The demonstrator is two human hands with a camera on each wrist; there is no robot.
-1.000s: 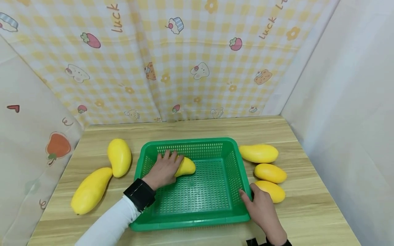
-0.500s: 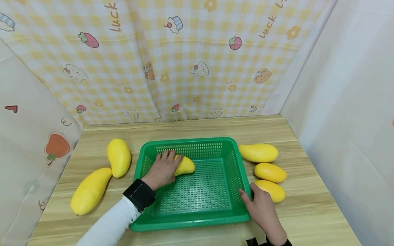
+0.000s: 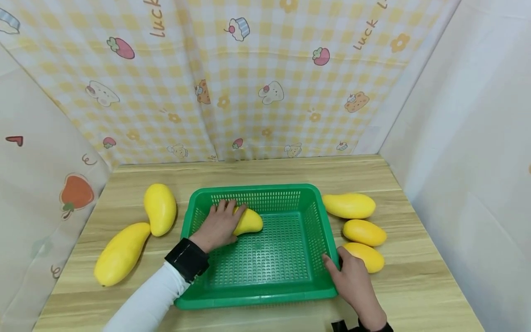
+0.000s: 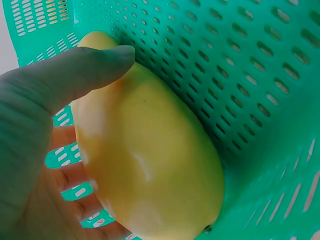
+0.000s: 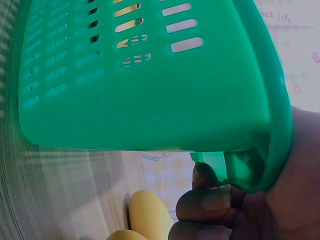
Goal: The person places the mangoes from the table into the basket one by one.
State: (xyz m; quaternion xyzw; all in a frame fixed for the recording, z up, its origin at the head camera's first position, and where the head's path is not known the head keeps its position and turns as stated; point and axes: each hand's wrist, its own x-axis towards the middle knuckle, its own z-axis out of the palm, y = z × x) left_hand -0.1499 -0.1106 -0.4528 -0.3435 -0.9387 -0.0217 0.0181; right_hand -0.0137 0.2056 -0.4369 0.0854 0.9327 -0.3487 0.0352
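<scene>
A green plastic basket (image 3: 260,302) with slotted walls stands on the wooden table. Inside it, toward the back left, lies a yellow mango (image 3: 250,222). My left hand (image 3: 218,226) grips this mango from its left, partly covering it. In the left wrist view the thumb crosses the top of the mango (image 4: 155,160) and the other fingers curl along its far side. My right hand (image 3: 354,281) holds the basket's right rim near the front corner. The right wrist view shows its fingers (image 5: 205,205) curled under the rim of the basket (image 5: 165,105).
Two mangoes lie left of the basket, a rounder one (image 3: 160,210) behind a longer one (image 3: 122,253). On the right are three more: a back mango (image 3: 349,205), a middle mango (image 3: 364,232) and a front mango (image 3: 365,257). A checkered cloth (image 3: 249,83) hangs behind the table.
Both hands keep their holds, the left on the mango and the right on the basket rim. Only the head view shifts slightly.
</scene>
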